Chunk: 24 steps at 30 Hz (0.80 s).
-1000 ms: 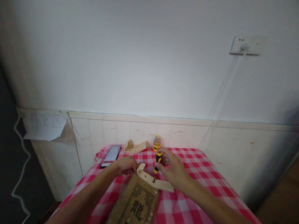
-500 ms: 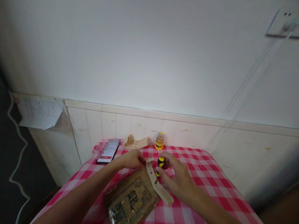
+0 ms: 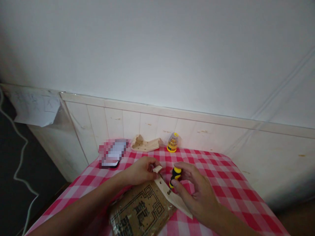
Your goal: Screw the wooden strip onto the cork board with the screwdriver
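Observation:
A yellow-and-black screwdriver (image 3: 175, 176) is gripped in my right hand (image 3: 197, 188), its tip down at a hole in a pale curved wooden piece (image 3: 175, 198). My left hand (image 3: 144, 171) pinches the far end of that piece between thumb and fingers. Beneath the wood lies a brown package (image 3: 140, 209) in shiny clear wrapping, printed with black characters and a line pattern. The wood slants across its right edge, its near end reaching past it. My right hand's fingers partly hide the lower screwdriver and the wood beside it.
Another curved wooden piece (image 3: 147, 145) with holes lies at the table's back, beside a yellow-based clear bit case (image 3: 172, 143). A phone (image 3: 115, 154), partly blurred, lies at the back left. A red-and-white checked cloth (image 3: 221, 177) covers the table, which stands against a panelled wall (image 3: 209, 134).
The view has shifted slightly. The wooden piece has turned a little, its near end swinging right. My left hand now grips its far end more clearly; my right hand has moved right with the screwdriver.

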Each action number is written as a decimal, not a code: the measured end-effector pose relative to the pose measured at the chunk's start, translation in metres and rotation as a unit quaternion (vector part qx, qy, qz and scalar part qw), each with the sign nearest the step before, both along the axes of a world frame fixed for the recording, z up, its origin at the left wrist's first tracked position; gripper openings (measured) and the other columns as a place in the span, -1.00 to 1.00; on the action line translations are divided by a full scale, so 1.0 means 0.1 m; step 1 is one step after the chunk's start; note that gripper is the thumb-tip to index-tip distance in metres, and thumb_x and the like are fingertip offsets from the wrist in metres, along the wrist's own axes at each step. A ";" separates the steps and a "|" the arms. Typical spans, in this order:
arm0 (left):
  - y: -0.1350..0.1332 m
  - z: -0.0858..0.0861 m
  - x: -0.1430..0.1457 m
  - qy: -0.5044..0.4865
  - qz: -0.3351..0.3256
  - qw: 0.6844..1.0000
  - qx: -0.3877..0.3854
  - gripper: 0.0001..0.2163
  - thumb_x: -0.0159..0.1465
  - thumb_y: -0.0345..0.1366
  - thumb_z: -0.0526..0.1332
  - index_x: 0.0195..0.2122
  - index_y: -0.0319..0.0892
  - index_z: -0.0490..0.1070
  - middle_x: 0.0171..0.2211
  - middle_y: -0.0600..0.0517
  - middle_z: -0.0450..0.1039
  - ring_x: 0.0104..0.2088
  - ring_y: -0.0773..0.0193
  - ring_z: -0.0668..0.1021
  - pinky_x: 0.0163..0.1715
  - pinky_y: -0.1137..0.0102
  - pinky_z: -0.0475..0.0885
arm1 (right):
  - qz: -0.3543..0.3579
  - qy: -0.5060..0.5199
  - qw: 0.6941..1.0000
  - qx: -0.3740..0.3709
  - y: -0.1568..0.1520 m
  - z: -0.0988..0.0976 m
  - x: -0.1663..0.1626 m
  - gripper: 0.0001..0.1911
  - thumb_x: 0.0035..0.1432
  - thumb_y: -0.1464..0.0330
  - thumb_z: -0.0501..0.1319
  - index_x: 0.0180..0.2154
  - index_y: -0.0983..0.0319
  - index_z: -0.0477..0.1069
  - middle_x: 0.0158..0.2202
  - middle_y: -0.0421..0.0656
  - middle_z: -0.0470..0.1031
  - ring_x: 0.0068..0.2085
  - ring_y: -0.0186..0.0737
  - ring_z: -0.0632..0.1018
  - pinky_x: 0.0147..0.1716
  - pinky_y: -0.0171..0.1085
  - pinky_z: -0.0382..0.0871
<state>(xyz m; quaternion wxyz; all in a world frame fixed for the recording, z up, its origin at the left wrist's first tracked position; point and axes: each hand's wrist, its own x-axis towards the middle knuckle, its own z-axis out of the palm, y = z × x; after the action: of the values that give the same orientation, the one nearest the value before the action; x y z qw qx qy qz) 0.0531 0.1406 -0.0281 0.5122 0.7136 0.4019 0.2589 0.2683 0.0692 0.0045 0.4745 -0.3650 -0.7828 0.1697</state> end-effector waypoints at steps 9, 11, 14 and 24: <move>-0.20 -0.10 0.00 -0.034 0.046 0.998 -0.034 -0.69 0.22 -0.11 0.24 -0.13 -0.22 0.51 -0.34 -0.01 0.53 -0.35 0.23 0.50 -0.39 0.43 0.34 | -0.014 0.023 0.999 -0.022 -0.01 -0.08 0.04 -0.59 0.24 0.40 0.24 0.09 -0.02 0.35 -0.17 -0.09 0.57 -0.26 -0.14 0.63 -0.29 -0.19 0.63; -0.21 -0.10 0.01 -0.029 0.044 0.998 -0.037 -0.69 0.25 -0.08 0.21 -0.14 -0.21 0.50 -0.36 0.02 0.50 -0.37 0.25 0.48 -0.42 0.45 0.30 | -0.015 0.018 0.999 -0.029 -0.02 -0.10 0.04 -0.57 0.24 0.41 0.25 0.11 -0.03 0.34 -0.15 -0.08 0.56 -0.23 -0.11 0.64 -0.27 -0.16 0.64; -0.23 -0.09 0.01 -0.029 0.037 0.998 -0.036 -0.69 0.28 -0.06 0.18 -0.17 -0.21 0.48 -0.41 0.05 0.44 -0.43 0.30 0.42 -0.48 0.48 0.25 | -0.026 0.009 0.999 -0.023 -0.04 -0.13 0.06 -0.54 0.23 0.41 0.26 0.13 -0.03 0.33 -0.12 -0.04 0.57 -0.19 -0.07 0.65 -0.26 -0.15 0.65; -0.28 -0.14 -0.01 -0.024 0.025 0.999 0.018 -0.80 0.35 -0.19 0.12 -0.26 -0.18 0.46 -0.40 0.07 0.44 -0.38 0.31 0.44 -0.41 0.49 0.30 | 0.017 0.003 0.999 0.028 -0.08 -0.17 0.12 -0.39 0.14 0.56 0.23 0.18 0.03 0.25 -0.13 -0.06 0.59 -0.14 -0.09 0.65 -0.20 -0.21 0.63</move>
<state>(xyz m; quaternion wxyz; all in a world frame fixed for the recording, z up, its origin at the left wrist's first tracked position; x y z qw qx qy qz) 0.0522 0.1124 -0.0420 0.5019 0.7060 0.4026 0.2960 0.2805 0.0617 -0.0123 0.4834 -0.3376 -0.7922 0.1572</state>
